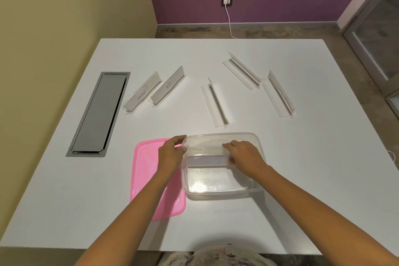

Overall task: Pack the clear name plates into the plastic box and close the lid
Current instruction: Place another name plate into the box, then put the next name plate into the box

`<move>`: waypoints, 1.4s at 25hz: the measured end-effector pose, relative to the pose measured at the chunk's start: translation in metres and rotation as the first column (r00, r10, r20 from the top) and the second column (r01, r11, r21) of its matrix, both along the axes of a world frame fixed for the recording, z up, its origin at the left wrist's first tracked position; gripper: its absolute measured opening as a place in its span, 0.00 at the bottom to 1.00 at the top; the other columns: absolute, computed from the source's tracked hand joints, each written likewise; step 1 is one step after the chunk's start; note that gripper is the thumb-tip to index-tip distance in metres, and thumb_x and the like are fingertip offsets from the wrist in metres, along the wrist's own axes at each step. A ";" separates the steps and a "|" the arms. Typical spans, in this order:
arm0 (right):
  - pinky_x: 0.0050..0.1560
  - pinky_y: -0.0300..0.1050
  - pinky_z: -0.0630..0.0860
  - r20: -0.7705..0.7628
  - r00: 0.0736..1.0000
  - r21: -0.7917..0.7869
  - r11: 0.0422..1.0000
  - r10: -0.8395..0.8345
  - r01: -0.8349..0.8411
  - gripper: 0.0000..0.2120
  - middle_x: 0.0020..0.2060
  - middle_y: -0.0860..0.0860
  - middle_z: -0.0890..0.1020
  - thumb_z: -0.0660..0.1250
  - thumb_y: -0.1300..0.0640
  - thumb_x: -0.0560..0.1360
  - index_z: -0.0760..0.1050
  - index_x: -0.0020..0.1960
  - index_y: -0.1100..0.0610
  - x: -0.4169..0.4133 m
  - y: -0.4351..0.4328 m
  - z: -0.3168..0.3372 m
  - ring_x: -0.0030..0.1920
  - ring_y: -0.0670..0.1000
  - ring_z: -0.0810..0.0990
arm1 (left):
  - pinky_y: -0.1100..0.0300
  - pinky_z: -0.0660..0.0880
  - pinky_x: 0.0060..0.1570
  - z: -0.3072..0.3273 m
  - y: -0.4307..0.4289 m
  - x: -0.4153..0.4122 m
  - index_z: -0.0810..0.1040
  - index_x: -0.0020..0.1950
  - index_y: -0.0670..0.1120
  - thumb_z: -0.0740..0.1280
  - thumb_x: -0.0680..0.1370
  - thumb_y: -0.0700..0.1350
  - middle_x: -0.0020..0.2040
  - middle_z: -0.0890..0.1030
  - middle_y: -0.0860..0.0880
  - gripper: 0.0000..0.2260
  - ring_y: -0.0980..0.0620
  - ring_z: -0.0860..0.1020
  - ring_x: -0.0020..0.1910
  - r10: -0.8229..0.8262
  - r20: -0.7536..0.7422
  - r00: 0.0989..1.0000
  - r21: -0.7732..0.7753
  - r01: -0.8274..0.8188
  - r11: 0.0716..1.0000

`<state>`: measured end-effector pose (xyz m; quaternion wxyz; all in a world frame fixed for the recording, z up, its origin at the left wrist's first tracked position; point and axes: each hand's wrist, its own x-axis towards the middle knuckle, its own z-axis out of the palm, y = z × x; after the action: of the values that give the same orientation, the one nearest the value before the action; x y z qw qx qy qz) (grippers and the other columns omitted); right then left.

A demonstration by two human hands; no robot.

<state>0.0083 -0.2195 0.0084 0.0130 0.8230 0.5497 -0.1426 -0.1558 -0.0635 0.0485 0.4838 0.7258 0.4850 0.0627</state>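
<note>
A clear plastic box [218, 193] stands open on the white table near the front. Inside it lies a clear name plate [207, 161] with a white paper strip. My right hand [244, 154] holds that plate at its right end inside the box. My left hand [171, 154] grips the box's left rim and touches the plate's left end. The pink lid [149, 181] lies flat to the left of the box, partly under my left arm. Several other clear name plates stand farther back: two with writing [142, 95] [167, 86] at left, three [214, 103] [240, 71] [277, 95] at right.
A grey cable hatch [98, 114] is set into the table [64, 201] at the left. A wall socket with a white cord [228, 17] is on the purple wall beyond the table. A glass door frame stands at the far right.
</note>
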 end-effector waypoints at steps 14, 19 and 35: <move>0.46 0.50 0.76 -0.171 0.893 0.290 0.845 -0.416 0.449 0.10 0.50 0.59 0.80 0.62 0.59 0.78 0.74 0.57 0.63 0.030 0.061 0.033 0.50 0.59 0.79 | 0.62 0.69 0.55 -0.007 -0.001 -0.002 0.77 0.63 0.47 0.67 0.76 0.39 0.59 0.81 0.49 0.16 0.50 0.78 0.55 0.049 0.049 0.998 -0.011 -0.049 0.999; 0.48 0.49 0.74 -0.140 0.869 -0.044 0.880 -0.475 0.474 0.19 0.52 0.61 0.78 0.61 0.49 0.79 0.71 0.56 0.66 0.054 0.094 0.013 0.53 0.61 0.78 | 0.63 0.69 0.53 -0.009 0.000 0.000 0.78 0.63 0.48 0.67 0.76 0.39 0.58 0.82 0.49 0.16 0.56 0.77 0.47 0.079 0.061 0.995 -0.022 -0.078 0.997; 0.25 0.47 0.68 0.122 0.981 0.445 0.892 -0.152 0.083 0.07 0.29 0.60 0.76 0.64 0.74 0.70 0.73 0.36 0.65 0.069 0.059 0.045 0.26 0.54 0.68 | 0.66 0.71 0.49 0.000 0.003 0.010 0.78 0.59 0.48 0.71 0.73 0.47 0.56 0.81 0.53 0.15 0.54 0.78 0.52 0.203 0.193 0.960 0.037 -0.214 0.976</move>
<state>0.0775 -0.1603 0.0530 -0.1388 0.8450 0.5142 0.0476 -0.1457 -0.0602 0.0480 0.4972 0.6750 0.5089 0.1956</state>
